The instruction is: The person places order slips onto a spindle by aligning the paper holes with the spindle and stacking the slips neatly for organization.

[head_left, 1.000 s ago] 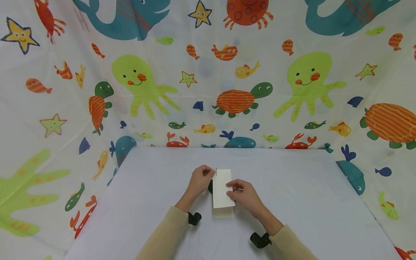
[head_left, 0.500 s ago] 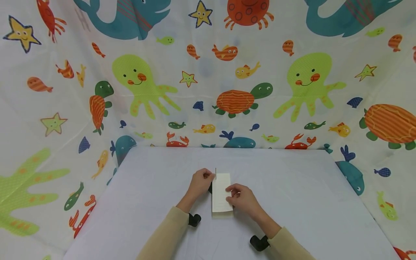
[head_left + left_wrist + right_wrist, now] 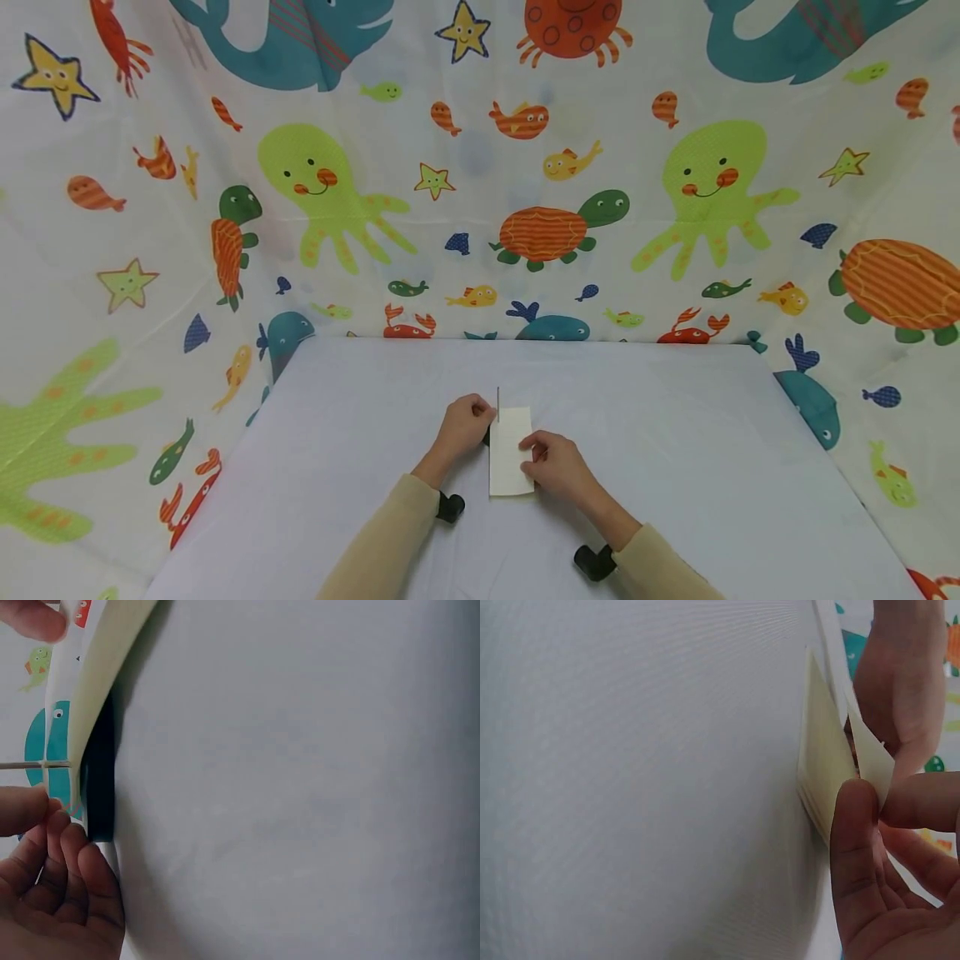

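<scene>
A narrow cream paper pad (image 3: 511, 458) lies in the middle of the table. My right hand (image 3: 558, 467) pinches the right edge of its upper sheet (image 3: 872, 759) between thumb and forefinger, and this sheet stands apart from the lower stack (image 3: 825, 754). At the pad's left side, my left hand (image 3: 467, 421) pinches the far left edge, the other fingers curled. A thin upright rod (image 3: 56, 763) passes through the upper layer and meets the lower one, just beside the left fingertips. A tiny reddish strand (image 3: 73, 808) shows there too. The pad's underside is hidden.
Below the pad's left side sits a dark flat object (image 3: 100, 780), mostly covered. A black wrist camera (image 3: 450, 507) sits at the left cuff and another black camera (image 3: 595, 563) at the right. White cloth (image 3: 675, 450) covers the table, with a sea-animal curtain (image 3: 480, 183) behind.
The upper sheet has come down toward the lower stack, which it now covers in the head view. Both hands have moved slightly down with it, and more of the rod shows above the paper.
</scene>
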The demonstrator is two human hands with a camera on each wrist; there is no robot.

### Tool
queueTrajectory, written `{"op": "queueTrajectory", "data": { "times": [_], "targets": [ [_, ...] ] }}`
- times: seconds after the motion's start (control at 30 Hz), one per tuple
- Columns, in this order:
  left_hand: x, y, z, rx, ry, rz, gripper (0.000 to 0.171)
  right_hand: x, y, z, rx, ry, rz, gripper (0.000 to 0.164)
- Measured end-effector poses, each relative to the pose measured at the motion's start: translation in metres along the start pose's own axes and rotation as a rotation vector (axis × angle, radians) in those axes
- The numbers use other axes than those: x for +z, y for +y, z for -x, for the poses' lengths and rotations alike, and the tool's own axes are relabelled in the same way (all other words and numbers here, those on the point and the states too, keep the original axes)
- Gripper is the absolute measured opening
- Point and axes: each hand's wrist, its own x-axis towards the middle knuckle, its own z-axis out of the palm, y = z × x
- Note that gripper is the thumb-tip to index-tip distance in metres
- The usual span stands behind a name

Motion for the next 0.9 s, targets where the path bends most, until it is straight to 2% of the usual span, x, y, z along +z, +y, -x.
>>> {"op": "queueTrajectory", "data": {
  "times": [0.13, 0.37, 0.57, 0.7, 0.9],
  "targets": [
    [0.0007, -0.0002, -0.0004, -0.012, -0.030, -0.027, 0.011, 0.0008, 0.0007, 0.0002, 0.004, -0.016, 0.015, 0.021],
    [-0.0010, 0.0025, 0.0006, 0.042, -0.089, -0.133, 0.011, 0.0011, 0.0029, 0.0017, 0.012, -0.050, 0.060, 0.022],
    [-0.0023, 0.0045, -0.0007, 0.043, -0.110, -0.207, 0.010, 0.0028, 0.0023, 0.0024, 0.023, -0.075, 0.077, 0.023],
    [-0.0028, 0.0044, -0.0002, 0.033, -0.112, -0.192, 0.010, 0.0036, 0.0006, 0.0029, 0.013, -0.081, 0.088, 0.025],
    [-0.0010, 0.0008, 0.0029, -0.009, -0.071, -0.096, 0.011, 0.0020, 0.0000, 0.0054, 0.003, -0.085, 0.102, 0.023]
  ]
}}
